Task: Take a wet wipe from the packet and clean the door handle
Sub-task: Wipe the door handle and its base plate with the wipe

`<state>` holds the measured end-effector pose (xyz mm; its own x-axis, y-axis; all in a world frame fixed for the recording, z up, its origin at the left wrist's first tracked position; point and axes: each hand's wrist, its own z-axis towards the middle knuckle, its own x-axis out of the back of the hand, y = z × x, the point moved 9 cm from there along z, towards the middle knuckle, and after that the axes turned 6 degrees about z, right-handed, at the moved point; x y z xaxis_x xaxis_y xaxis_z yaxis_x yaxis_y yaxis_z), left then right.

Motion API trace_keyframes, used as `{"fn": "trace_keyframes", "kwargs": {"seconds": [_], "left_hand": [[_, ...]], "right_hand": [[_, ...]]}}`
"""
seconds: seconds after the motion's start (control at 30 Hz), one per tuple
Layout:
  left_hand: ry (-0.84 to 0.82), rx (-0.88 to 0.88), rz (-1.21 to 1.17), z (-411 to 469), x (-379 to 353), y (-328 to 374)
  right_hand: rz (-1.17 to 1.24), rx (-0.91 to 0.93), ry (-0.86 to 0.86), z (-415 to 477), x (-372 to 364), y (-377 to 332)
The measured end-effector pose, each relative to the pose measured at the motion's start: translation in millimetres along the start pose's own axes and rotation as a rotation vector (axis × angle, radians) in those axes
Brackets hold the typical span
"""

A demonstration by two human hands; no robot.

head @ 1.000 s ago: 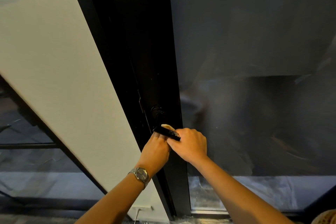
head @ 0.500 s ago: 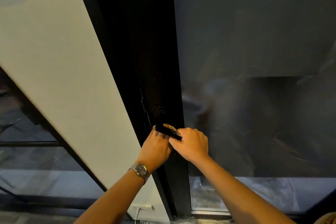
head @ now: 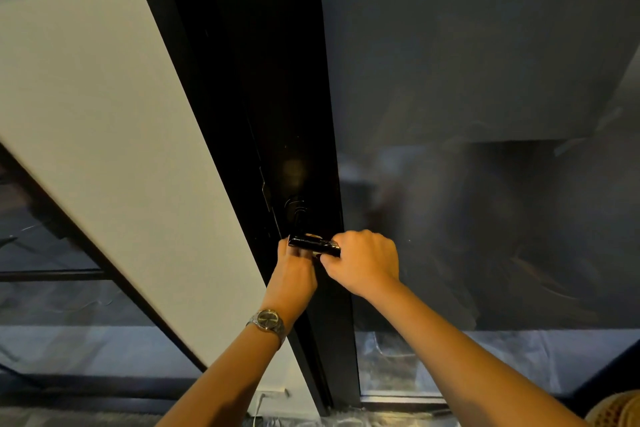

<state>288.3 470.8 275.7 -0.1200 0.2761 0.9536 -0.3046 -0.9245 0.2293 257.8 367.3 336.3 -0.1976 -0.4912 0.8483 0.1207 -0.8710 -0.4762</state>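
1 door handle (head: 313, 244) | left hand (head: 294, 274) beneath it | right hand (head: 363, 263) grips end

- Cream wall (head: 104, 149) left of the black door frame (head: 242, 80).
- Dark glass pane (head: 485, 80) right of the frame.
- Silver wristwatch (head: 267, 321).
- White cable (head: 258, 406) at the wall's foot.

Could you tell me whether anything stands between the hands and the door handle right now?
Nothing visible does. The left hand is at the left end of the door handle, and the right hand curls round its right end. A pale sliver against it is probably the wet wipe.
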Motion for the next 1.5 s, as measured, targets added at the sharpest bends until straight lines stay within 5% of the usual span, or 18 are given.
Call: {"fn": "trace_keyframes", "kwargs": {"seconds": [0.23,0.4,0.5,0.63,0.73,0.9,0.97,1.13,1.4,1.5], "left_hand": [[0.291,0.344,-0.485,-15.3,8.7,-22.1],[0.253,0.721,-0.891,-19.9,-23.9,-41.9],[0.162,0.8,-1.012,-23.7,-39.1,-42.0],[0.346,0.59,-0.712,-24.3,2.3,-26.0],[0.284,0.386,-0.525,-13.4,10.5,-8.7],[0.353,0.352,-0.506,-11.4,14.9,-17.9],[0.299,0.275,-0.42,-12.0,13.2,-10.6],[0.157,-0.238,0.133,-10.8,2.1,16.9],[-0.08,-0.446,0.455,-5.3,-14.7,40.9],[-0.056,-0.427,0.337,1.3,-6.8,31.5]], "right_hand": [[-0.119,0.067,-0.017,3.0,14.8,-12.0],[-0.13,0.055,-0.019,3.7,13.9,-10.9],[-0.139,0.06,-0.024,2.0,13.2,-12.1],[-0.131,0.071,-0.011,2.6,15.2,-13.0],[-0.128,0.076,-0.012,3.5,15.0,-12.4],[-0.128,0.078,-0.015,2.9,15.3,-12.3],[-0.131,0.074,-0.016,2.7,15.4,-11.7],[-0.14,0.072,-0.021,2.4,14.8,-13.1],[-0.141,0.077,-0.039,1.3,13.9,-13.2],[-0.142,0.08,-0.042,1.6,13.7,-13.4]]}}
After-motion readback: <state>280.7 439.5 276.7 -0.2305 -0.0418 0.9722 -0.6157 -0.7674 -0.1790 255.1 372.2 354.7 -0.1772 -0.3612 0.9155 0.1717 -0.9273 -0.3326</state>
